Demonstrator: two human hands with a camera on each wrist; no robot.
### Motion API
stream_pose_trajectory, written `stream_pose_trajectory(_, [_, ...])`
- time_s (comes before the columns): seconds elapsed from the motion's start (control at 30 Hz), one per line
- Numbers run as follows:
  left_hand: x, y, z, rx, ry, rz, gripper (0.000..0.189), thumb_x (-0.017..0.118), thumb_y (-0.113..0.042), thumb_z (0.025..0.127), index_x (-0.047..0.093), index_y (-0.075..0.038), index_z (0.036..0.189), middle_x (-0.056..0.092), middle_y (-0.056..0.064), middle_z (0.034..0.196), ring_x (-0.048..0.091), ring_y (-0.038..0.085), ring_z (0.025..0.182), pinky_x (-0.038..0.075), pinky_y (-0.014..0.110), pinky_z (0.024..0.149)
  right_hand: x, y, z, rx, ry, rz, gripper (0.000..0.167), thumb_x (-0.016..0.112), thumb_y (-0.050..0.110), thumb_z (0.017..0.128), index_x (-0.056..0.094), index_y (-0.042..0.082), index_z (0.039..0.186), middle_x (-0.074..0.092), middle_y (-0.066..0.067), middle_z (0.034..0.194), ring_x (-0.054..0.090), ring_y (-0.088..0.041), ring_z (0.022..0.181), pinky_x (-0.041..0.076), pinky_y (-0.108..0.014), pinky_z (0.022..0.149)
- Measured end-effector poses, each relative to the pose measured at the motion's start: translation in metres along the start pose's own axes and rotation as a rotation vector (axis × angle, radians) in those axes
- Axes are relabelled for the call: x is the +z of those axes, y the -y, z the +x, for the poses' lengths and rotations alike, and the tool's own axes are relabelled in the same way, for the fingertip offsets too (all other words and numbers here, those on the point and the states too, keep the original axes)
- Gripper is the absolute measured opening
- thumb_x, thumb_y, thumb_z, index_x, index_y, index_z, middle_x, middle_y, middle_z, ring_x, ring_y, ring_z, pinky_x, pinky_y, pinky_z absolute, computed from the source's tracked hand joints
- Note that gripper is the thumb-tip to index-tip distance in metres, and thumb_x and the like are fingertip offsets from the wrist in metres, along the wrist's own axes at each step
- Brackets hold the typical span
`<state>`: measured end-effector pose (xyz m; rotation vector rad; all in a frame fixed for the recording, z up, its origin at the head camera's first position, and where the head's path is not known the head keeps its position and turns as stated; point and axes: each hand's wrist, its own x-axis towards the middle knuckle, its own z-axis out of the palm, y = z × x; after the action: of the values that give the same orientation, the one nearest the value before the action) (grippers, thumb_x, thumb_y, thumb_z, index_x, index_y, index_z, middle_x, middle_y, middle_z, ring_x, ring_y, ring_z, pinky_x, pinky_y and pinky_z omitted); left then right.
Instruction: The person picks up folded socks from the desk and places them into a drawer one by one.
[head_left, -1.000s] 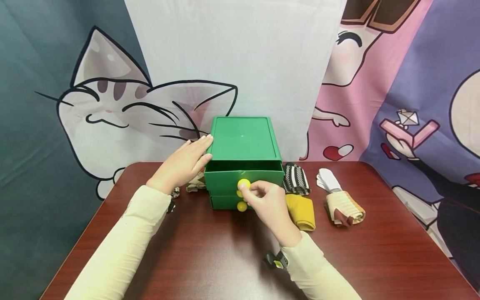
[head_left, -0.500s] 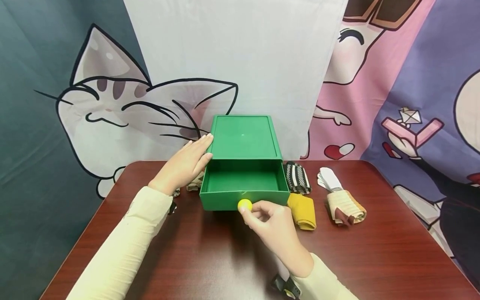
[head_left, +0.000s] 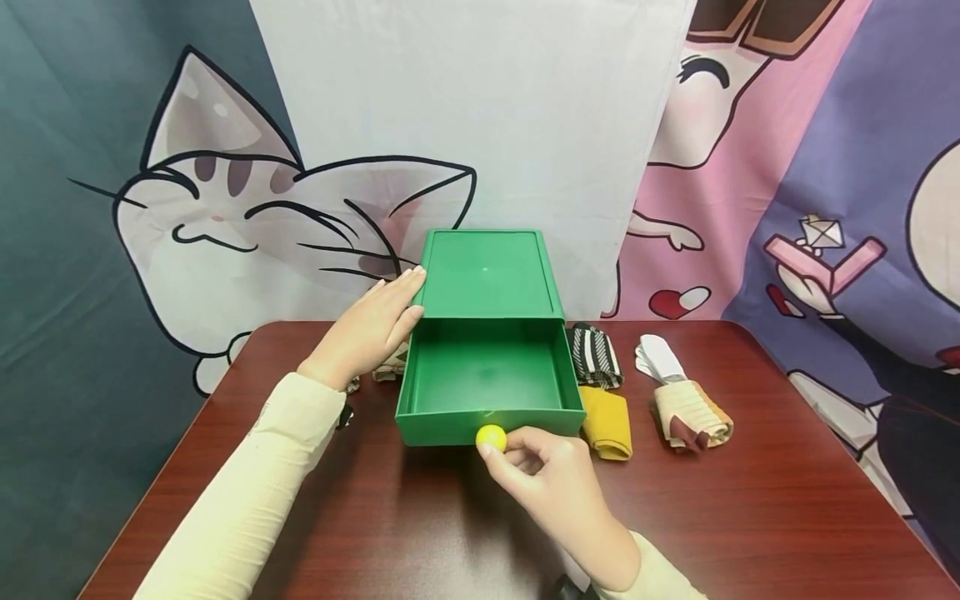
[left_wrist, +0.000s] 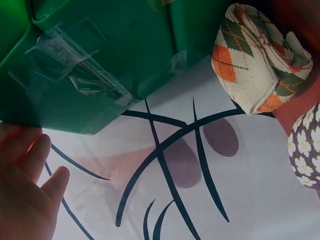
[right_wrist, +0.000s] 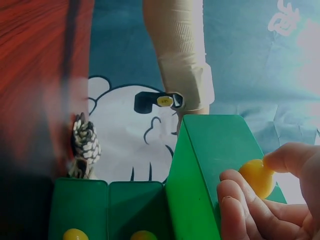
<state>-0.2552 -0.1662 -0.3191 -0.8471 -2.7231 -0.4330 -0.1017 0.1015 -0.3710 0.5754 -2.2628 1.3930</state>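
Note:
A green drawer cabinet (head_left: 483, 275) stands at the back of the table. Its top drawer (head_left: 442, 430) is pulled well out, and the bare green inside shows. My right hand (head_left: 558, 487) pinches that drawer's round yellow knob (right_wrist: 256, 177) between thumb and fingers. Straight-fingered, my left hand (head_left: 367, 332) rests against the cabinet's upper left edge. Below the drawer, two lower fronts (right_wrist: 80, 205) sit flush in the right wrist view, each with a yellow knob; the head view hides them.
Right of the cabinet lie folded socks: a black-and-white striped one (head_left: 595, 357), a mustard one (head_left: 606, 423), a white one (head_left: 660, 360) and a cream one (head_left: 688, 415). On its left are an argyle sock (left_wrist: 250, 65) and a daisy-patterned one (left_wrist: 306, 147). A patterned cloth (head_left: 480, 125) hangs behind.
The top drawer has slid out toward me from a narrow gap, my right hand moving back with its knob. My left hand has stayed at the cabinet's edge.

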Motion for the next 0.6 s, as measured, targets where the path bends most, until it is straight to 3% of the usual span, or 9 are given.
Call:
stream_pose_trajectory(0.2, [0.000,-0.001,0.000,0.003,-0.005,-0.007,0.057,0.038,-0.033,0.111,0.028,-0.003,0.159,0.030,0.012,0.164,0.026,0.027,0.152,0.015,0.048,0.126,-0.005,0.004,0.001,0.063,0.067,-0.091,0.015,0.085,0.017,0.082,0.073,0.020,0.075,0.065,0.021,0.065,0.057,0.006,0.057,0.052,-0.017,0.054])
stream_pose_trajectory(0.33, [0.001,0.000,0.001,0.002,-0.011,-0.011,0.057,0.038,-0.033,0.111,0.029,-0.003,0.159,0.030,0.012,0.164,0.026,0.026,0.152,0.015,0.047,0.126,-0.018,0.011,0.004,0.109,0.191,-0.159,0.011,0.081,0.025,0.088,0.073,0.023,0.080,0.062,0.023,0.068,0.057,0.006,0.060,0.053,-0.019,0.058])
stream_pose_trajectory(0.47, [0.002,0.002,0.001,0.003,-0.016,-0.009,0.057,0.038,-0.033,0.111,0.029,-0.003,0.159,0.030,0.012,0.164,0.026,0.027,0.152,0.015,0.047,0.126,-0.037,0.019,0.007,0.118,0.311,-0.158,0.009,0.073,0.031,0.095,0.075,0.026,0.088,0.065,0.023,0.077,0.059,0.004,0.068,0.055,-0.021,0.063])
stream_pose_trajectory(0.6, [0.003,0.002,0.001,0.009,-0.019,-0.011,0.057,0.039,-0.032,0.111,0.029,-0.002,0.159,0.030,0.012,0.164,0.027,0.027,0.152,0.016,0.048,0.126,-0.059,0.024,0.008,0.050,0.284,-0.107,0.005,0.073,0.024,0.096,0.075,0.027,0.092,0.068,0.021,0.083,0.062,0.002,0.071,0.057,-0.022,0.063])
